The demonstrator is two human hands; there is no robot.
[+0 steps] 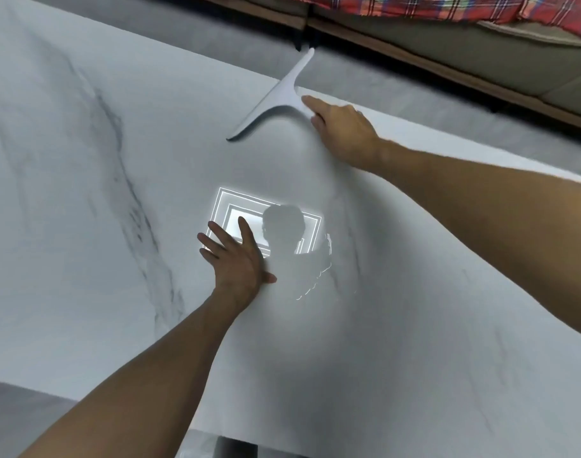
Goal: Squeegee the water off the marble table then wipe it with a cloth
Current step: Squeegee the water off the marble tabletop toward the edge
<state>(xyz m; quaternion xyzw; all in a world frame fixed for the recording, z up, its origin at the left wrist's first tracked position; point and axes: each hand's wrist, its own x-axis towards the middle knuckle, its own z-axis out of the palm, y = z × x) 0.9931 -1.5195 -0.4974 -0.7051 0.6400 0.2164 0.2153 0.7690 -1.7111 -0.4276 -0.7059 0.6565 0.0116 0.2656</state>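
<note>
A white T-shaped squeegee (279,100) lies on the white marble table (84,226) near its far edge, with the handle pointing away over the edge. My right hand (345,130) reaches to the right end of the squeegee's blade. Its index finger is stretched out and its fingertips touch the blade; I cannot see a grip round it. My left hand (236,259) presses flat on the middle of the table with its fingers spread. No cloth is in view.
The marble has grey veins on its left part. A ceiling light and a head's shadow reflect in the tabletop by my left hand. Beyond the far edge stands a sofa (448,44) with a red plaid cover (448,4). Grey floor lies between.
</note>
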